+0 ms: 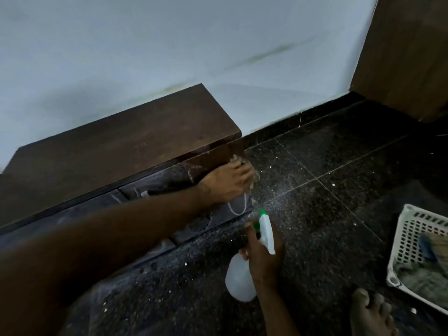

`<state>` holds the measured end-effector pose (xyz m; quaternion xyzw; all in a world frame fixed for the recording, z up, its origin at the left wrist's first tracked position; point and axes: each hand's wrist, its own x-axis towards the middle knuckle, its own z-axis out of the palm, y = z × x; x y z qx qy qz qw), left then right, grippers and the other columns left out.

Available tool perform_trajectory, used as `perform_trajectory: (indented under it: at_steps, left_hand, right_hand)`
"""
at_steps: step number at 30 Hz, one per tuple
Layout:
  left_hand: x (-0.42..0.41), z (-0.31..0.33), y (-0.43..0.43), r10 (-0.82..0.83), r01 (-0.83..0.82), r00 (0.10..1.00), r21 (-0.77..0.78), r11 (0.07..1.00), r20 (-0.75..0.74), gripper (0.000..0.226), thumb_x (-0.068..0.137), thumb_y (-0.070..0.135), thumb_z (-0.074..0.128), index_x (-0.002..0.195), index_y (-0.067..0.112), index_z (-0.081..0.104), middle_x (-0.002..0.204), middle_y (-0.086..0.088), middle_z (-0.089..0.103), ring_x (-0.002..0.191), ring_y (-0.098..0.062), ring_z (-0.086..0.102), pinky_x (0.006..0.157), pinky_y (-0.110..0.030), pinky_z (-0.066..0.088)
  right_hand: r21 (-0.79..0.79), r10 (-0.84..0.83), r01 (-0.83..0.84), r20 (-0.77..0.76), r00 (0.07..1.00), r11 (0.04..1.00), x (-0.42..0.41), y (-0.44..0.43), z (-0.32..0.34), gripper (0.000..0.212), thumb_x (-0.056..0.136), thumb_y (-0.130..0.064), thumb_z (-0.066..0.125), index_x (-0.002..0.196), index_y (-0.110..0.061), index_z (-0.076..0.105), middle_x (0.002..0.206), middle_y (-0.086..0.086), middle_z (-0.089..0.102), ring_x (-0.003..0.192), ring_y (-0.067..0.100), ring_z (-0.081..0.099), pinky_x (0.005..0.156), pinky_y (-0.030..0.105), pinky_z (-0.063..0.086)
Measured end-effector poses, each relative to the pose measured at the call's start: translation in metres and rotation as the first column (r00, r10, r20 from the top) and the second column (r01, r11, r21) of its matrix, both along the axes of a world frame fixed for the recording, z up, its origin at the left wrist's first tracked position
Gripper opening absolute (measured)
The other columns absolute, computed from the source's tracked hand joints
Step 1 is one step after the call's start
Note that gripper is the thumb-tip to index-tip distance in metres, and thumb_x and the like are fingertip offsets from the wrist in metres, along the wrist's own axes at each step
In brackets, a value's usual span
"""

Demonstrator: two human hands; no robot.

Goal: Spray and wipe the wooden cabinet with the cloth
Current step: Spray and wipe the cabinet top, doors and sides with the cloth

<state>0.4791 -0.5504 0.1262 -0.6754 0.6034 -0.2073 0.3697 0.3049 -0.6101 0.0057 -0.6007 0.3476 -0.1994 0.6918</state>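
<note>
I see the wooden cabinet (126, 141) running from the left edge to the middle of the frame, low against the pale wall (169, 44), its dark brown top bare and its front face streaked with whitish marks. My left hand (230, 184) is at the cabinet's right front corner, near the centre of the frame, fingers curled over the cloth (244, 163) and pressing it against the wood; only a crumpled pale edge of the cloth shows beyond the fingertips, and a thin white loop hangs below the hand. Lower and to the right, my right hand (263, 253) grips the neck of a white spray bottle (242, 275), its green nozzle pointing up toward the cabinet corner. A fine mist of droplets hangs over the dark speckled floor (327, 178) just beyond the nozzle. At the right edge sits a white perforated basket (407, 229) with rags inside. A bare foot (371, 314) shows at the lower right.
</note>
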Motion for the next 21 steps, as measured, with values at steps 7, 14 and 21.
perform_trajectory:
  at_steps: [7,14,21]
  left_hand:
    - [0.032,0.014,0.004,-0.101,0.126,0.966,-0.090,0.988,0.239,0.043,0.104,0.023,0.039,0.137,0.000,0.053,0.134,-0.020,0.054,0.123,-0.037,0.051,0.098,-0.048,0.037]
    - [0.019,-0.107,-0.020,0.030,0.001,0.994,0.291,0.957,-0.105,0.034,0.094,0.032,0.054,0.116,0.018,0.076,0.132,-0.008,0.065,0.120,-0.029,0.058,0.100,-0.044,0.035]
    - [0.023,-0.065,0.002,-0.018,0.027,0.999,0.259,0.965,-0.038,0.026,0.093,0.020,0.055,0.098,0.004,0.075,0.117,-0.017,0.063,0.110,-0.037,0.057,0.091,-0.048,0.039]
  right_hand:
    - [0.019,-0.007,0.006,0.009,1.000,1.000,0.005,0.000,-0.017,0.067,0.074,-0.083,0.075,0.093,-0.019,0.071,0.080,0.008,0.067,0.072,0.035,0.069,0.069,0.059,0.062]
    - [0.014,0.008,-0.008,0.007,1.000,1.000,0.008,-0.018,-0.038,0.085,0.068,-0.095,0.068,0.103,-0.017,0.069,0.105,0.028,0.073,0.095,0.044,0.073,0.085,0.061,0.062]
    - [-0.069,0.027,-0.022,0.074,0.997,0.997,0.006,-0.027,-0.006,0.033,0.082,-0.067,0.068,0.084,-0.033,0.065,0.070,0.015,0.063,0.063,0.034,0.065,0.064,0.053,0.059]
